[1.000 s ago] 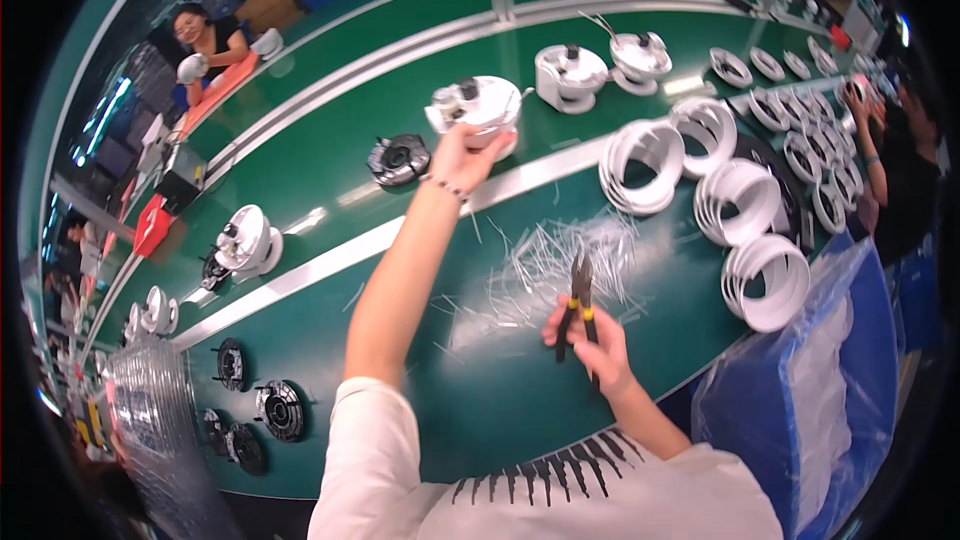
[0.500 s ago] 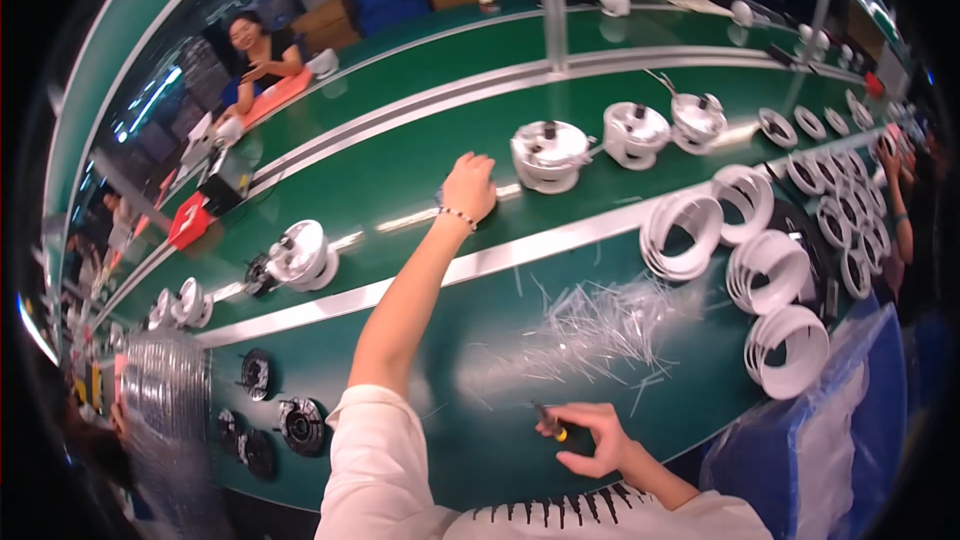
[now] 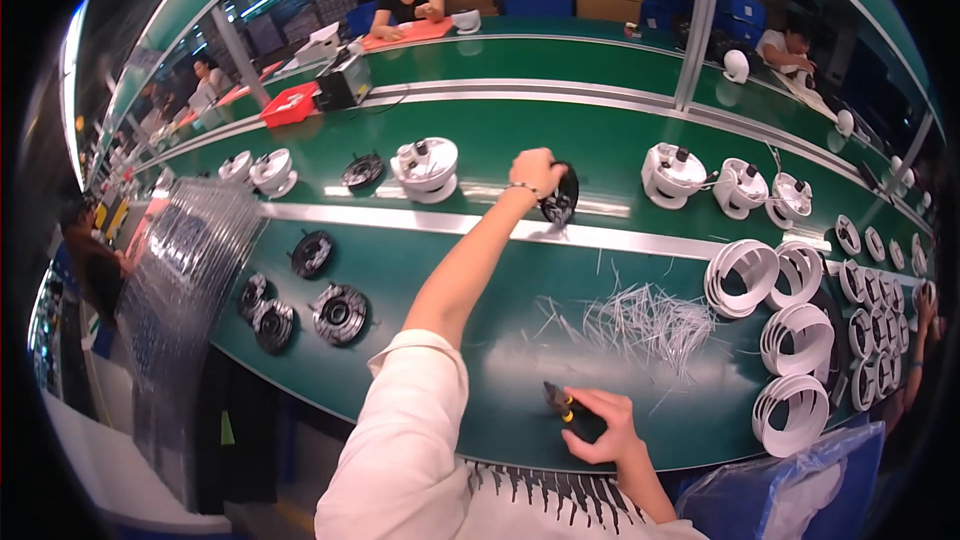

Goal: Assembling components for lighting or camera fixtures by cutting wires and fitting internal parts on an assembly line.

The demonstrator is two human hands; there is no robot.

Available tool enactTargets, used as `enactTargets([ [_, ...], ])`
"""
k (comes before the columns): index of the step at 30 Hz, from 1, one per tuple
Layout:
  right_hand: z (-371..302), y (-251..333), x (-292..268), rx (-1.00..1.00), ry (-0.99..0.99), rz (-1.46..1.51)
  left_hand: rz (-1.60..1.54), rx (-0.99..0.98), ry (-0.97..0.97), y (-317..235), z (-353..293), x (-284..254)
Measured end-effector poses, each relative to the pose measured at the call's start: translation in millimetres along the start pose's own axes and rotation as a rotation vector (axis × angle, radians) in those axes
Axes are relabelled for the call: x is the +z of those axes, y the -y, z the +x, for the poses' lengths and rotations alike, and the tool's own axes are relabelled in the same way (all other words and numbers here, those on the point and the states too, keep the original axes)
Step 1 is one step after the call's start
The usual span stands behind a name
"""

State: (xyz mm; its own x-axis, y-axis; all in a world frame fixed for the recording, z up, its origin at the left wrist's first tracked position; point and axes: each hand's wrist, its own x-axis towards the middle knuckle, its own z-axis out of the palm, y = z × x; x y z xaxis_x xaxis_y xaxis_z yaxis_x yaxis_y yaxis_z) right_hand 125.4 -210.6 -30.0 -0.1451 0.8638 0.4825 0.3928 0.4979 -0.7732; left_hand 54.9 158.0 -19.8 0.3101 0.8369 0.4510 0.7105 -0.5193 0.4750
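Note:
My left hand [image 3: 537, 172] reaches out over the green conveyor, its fingers closed on the edge of a black round part [image 3: 562, 196] that is tilted up on its side. Close to my body, my right hand [image 3: 604, 427] is wrapped around small cutting pliers [image 3: 557, 401] with black and yellow handles, jaws pointing away to the left. A white round housing [image 3: 425, 170] stands on the belt left of my left hand, beside another black round part [image 3: 362, 171]. Farther right on the belt is a white housing [image 3: 674, 174] with a black knob on top.
Clear thin strips [image 3: 650, 325] lie heaped on the green table [image 3: 520, 380]. White rings [image 3: 796, 338] are stacked to the right, several black round parts [image 3: 341, 314] to the left. Clear plastic trays [image 3: 190, 270] hang over the left edge. A red bin [image 3: 290, 105] and a person [image 3: 410, 0] are across.
The view has swung left. The black round part in my left hand now shows tilted up, where before the hand mostly covered it. My right hand still holds the pliers.

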Motion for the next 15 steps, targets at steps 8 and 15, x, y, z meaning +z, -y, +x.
enactTargets([
  [8, -0.7, 2.7, 3.5, -0.113, -0.003, -0.067, -0.226, -0.697, -0.154, 122.1, -137.7, -89.0],
  [15, -8.5, -5.6, 17.3, -0.103, 0.018, 0.003, 0.51, -0.396, -0.124, 73.2, -186.8, -172.8],
])
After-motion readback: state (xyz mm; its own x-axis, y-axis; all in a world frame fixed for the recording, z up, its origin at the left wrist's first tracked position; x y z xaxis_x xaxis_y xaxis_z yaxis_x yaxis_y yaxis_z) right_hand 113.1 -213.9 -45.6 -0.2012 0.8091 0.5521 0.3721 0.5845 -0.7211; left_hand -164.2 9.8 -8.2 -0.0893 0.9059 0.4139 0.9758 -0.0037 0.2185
